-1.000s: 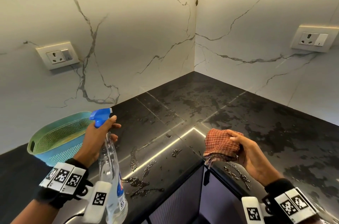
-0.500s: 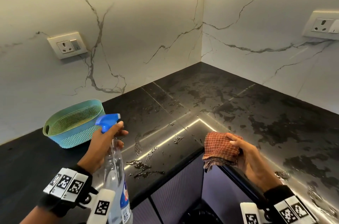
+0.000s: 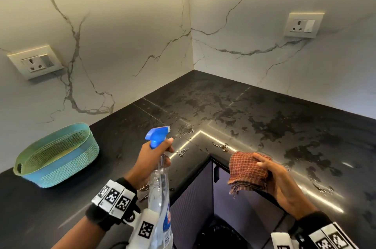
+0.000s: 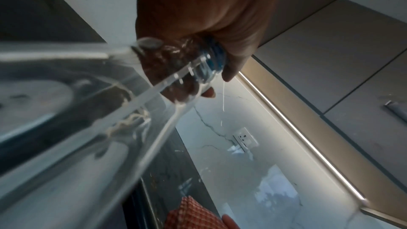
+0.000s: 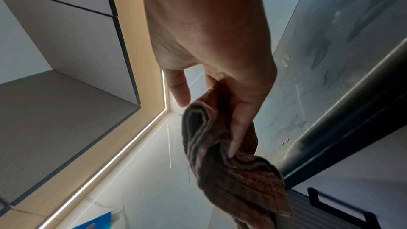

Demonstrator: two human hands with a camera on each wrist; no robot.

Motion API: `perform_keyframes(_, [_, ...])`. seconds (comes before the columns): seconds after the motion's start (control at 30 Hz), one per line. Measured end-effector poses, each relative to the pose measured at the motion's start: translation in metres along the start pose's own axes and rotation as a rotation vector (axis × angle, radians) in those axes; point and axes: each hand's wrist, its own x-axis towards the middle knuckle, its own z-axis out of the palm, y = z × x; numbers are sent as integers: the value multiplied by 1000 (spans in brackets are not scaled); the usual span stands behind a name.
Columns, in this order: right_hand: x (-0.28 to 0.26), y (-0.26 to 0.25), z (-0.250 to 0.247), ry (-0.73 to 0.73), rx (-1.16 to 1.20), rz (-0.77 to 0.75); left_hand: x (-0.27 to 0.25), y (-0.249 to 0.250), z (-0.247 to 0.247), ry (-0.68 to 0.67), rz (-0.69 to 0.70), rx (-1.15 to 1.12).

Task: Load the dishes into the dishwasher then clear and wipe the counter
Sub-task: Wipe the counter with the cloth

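At the far left a pale cream wall socket (image 3: 33,62) sits in the white veined marble backsplash (image 3: 122,34), and below it an oval turquoise woven-plastic basket with a green liner (image 3: 57,156) stands on the glossy black stone counter (image 3: 295,126), close to the wall.

Next comes the left hand (image 3: 149,160), fingers wrapped round the neck of a clear plastic spray bottle with a blue trigger head (image 3: 159,179); the forefinger lies up by the trigger, and the nozzle points out over the inner corner of the L-shaped worktop. Whether the trigger is being squeezed cannot be told. Beads and smears of liquid (image 3: 184,129) glint on the stone just ahead of the nozzle.

To the right, the right hand (image 3: 272,175) pinches a folded, rust-red checked cloth (image 3: 247,173) between thumb and fingers, held just above the counter's front edge (the wrist view shows it bunched and hanging, not flat). A second socket (image 3: 301,25) is on the right-hand wall.

The step in hand looks like the wipe, with no dishes in view here. To do it well, I would spread the cloth flat under the palm, start from the far corner and draw the wet patches toward the front edge in overlapping passes. Lift the basket aside and wipe under it too.
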Motion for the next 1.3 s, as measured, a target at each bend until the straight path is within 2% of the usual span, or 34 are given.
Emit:
perform_keyframes(0.2, [-30,11,-1,101,31,-55,-3,-4,35,-190,32,29])
perform_keyframes(0.47, [-79,33,-18,183,71,-38,-13,2,80,-397,52,-5])
perform_keyframes(0.77, [-109,63,-35,283,58,-1,-46,5,137,-817,89,56])
perform_keyframes(1.03, [-117,76,-46,318,69,37,-65,17,175,-1039,104,28])
perform_keyframes(1.17, [-114,75,-48,324,61,46,-62,33,190,-1061,199,7])
perform_keyframes(1.3, [-111,70,-49,305,62,50,-47,40,207,-886,225,20])
